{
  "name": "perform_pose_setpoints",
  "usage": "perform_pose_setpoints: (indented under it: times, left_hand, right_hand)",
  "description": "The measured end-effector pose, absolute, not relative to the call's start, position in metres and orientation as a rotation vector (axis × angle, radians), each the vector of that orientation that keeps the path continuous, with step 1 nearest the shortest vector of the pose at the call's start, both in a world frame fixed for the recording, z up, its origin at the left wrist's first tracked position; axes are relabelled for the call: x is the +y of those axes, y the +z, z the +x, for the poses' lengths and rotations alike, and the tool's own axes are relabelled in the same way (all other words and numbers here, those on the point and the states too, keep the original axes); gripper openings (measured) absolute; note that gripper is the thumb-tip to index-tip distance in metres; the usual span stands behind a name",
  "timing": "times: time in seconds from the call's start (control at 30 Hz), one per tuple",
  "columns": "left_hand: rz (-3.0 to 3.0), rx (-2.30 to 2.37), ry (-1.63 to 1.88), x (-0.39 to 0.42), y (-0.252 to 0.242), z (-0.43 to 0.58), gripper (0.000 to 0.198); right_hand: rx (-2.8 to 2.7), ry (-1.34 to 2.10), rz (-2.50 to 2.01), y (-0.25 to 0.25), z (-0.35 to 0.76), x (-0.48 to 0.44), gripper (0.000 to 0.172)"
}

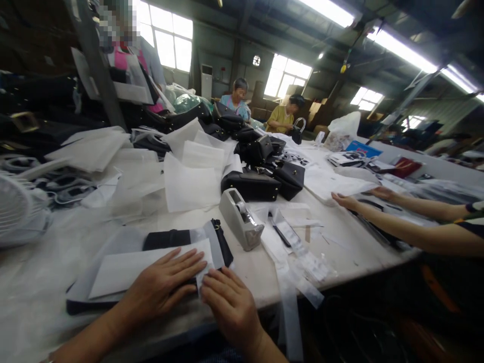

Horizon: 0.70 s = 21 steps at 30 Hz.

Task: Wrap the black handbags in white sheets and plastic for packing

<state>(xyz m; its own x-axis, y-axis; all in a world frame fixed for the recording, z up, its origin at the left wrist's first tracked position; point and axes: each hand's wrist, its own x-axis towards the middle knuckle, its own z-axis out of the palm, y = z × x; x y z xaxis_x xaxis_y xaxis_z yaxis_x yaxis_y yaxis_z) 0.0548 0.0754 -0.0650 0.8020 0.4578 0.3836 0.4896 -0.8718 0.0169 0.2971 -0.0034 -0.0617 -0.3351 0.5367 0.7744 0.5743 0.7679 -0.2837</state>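
A black handbag [168,239] lies flat before me on a pale sheet, its gold-coloured hardware at the far right corner. Across it rests a folded white sheet [124,268]. My left hand [166,282] lies flat on that sheet with fingers stretched out. At the bag's near right edge, my right hand [230,305] has its fingers bent and close together over the edge, where a white strip hangs down. Its thumb is hidden. Just beyond the bag stands a grey tape dispenser [242,222].
Black bags [251,185] and loose white sheets [192,179] are piled behind. Printed strips [291,242] trail over the table's front edge. A white fan [18,209] stands left. On the right, a co-worker's hands [346,200] hold white material; other people work farther back.
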Motion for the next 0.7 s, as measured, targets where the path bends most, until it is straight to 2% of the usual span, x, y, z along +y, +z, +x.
perform_pose_setpoints:
  times: [0.1, 0.2, 0.3, 0.5, 0.7]
  left_hand:
    - [-2.884, -0.775, -0.537, 0.075, -0.066, 0.055, 0.062]
    - [-2.842, -0.760, -0.545, 0.075, -0.068, 0.057, 0.061]
    - [-2.753, -0.711, -0.584, 0.075, -0.068, 0.059, 0.059]
    - [-2.646, -0.647, -0.678, 0.077, -0.054, 0.062, 0.046]
    - [-2.556, -0.562, -0.637, 0.083, -0.058, 0.060, 0.039]
  right_hand:
    - [-1.909, 0.110, -0.923, -0.044, 0.311, 0.000, 0.023]
    - [-1.903, 0.186, -1.072, -0.022, 0.313, 0.048, 0.030]
    - [-2.335, 0.311, -1.193, -0.008, 0.294, 0.122, 0.034]
    - [-2.849, 0.435, -1.011, -0.025, 0.261, 0.208, 0.019]
    - [-2.999, 0.419, -0.897, -0.035, 0.285, 0.215, 0.021]
